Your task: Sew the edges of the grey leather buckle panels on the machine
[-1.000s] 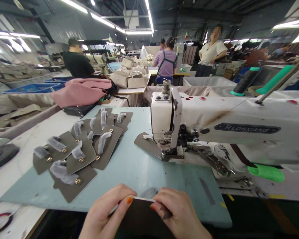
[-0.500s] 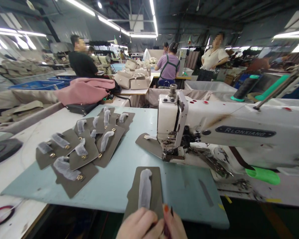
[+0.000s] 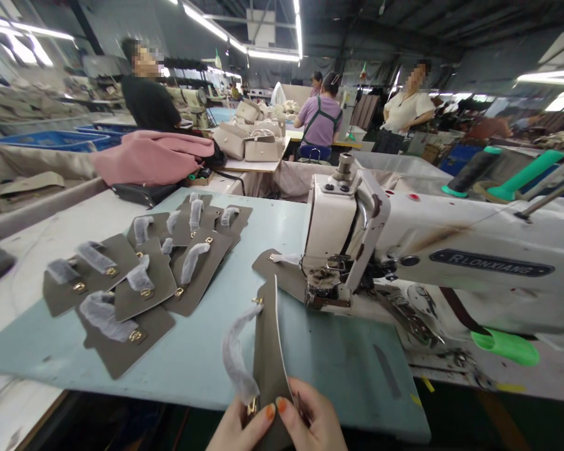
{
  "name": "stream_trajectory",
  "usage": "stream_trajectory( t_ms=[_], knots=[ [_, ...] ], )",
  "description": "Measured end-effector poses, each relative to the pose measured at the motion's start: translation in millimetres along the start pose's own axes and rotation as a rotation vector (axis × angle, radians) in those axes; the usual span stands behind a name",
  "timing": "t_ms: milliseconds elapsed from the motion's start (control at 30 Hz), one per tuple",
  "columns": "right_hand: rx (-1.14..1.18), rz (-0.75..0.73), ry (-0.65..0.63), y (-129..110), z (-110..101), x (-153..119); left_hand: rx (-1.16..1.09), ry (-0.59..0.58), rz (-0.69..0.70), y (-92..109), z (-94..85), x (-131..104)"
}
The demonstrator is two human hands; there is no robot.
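Observation:
Both my hands pinch one taupe leather piece [image 3: 267,338] at its near end, at the bottom of the view. My left hand [image 3: 239,429] grips beside a gold clasp, and my right hand [image 3: 313,421] grips the right edge. The piece stands tilted on edge, with a wrapped white foam strip [image 3: 235,357] hanging off its left face. Its far end points toward the white sewing machine head [image 3: 336,241], where another taupe piece [image 3: 282,272] lies under the presser foot. Several similar taupe pieces [image 3: 143,279] with wrapped clasps lie spread on the pale blue table [image 3: 244,313] to the left.
The sewing machine arm [image 3: 479,263] spans the right side, with a green part [image 3: 505,344] below it. A pink cloth [image 3: 150,156] and a black bag lie at the table's far edge. Beige handbags [image 3: 251,141] and three people stand at benches behind.
The leather piece came up from below the table edge, lay flat, and now stands turned on its edge. My hands have closed together on its near end.

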State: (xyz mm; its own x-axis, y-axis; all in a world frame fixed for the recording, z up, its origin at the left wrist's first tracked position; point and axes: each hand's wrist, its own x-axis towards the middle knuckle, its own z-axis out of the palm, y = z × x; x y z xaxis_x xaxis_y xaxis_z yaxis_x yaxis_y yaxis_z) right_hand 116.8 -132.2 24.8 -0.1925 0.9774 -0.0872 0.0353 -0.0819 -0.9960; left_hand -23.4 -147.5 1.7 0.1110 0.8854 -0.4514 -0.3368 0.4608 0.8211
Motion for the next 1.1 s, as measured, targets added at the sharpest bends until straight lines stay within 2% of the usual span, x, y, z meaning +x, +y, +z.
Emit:
stream_trajectory(
  t_ms=[100,200,367,467,567,667,833,1100],
  knots=[
    [0.0,-0.004,0.026,-22.9,-6.8,21.7,-0.057,0.014,0.028,36.8,19.2,21.5],
    [-0.126,0.011,0.092,-40.2,-15.8,40.7,-0.11,0.007,0.079,71.8,33.7,44.1],
    [-0.205,0.038,0.187,-54.0,-29.5,68.1,-0.153,-0.157,0.096,107.5,49.9,84.0],
    [-0.175,0.028,0.217,-55.1,-34.6,81.5,-0.123,-0.199,0.083,115.5,55.1,103.1],
    [-0.154,0.048,0.275,-50.9,-35.2,90.3,-0.125,-0.178,0.055,120.3,57.6,115.9],
    [-0.138,0.078,0.341,-42.5,-32.6,95.2,-0.149,-0.143,0.027,128.9,60.4,122.7],
    [-0.082,0.086,0.343,-31.2,-28.6,99.6,-0.141,-0.09,0.004,143.2,65.9,127.6],
    [0.085,0.145,0.414,-32.7,-25.0,101.3,-0.079,-0.109,0.036,137.8,66.4,134.4]
  ],
)
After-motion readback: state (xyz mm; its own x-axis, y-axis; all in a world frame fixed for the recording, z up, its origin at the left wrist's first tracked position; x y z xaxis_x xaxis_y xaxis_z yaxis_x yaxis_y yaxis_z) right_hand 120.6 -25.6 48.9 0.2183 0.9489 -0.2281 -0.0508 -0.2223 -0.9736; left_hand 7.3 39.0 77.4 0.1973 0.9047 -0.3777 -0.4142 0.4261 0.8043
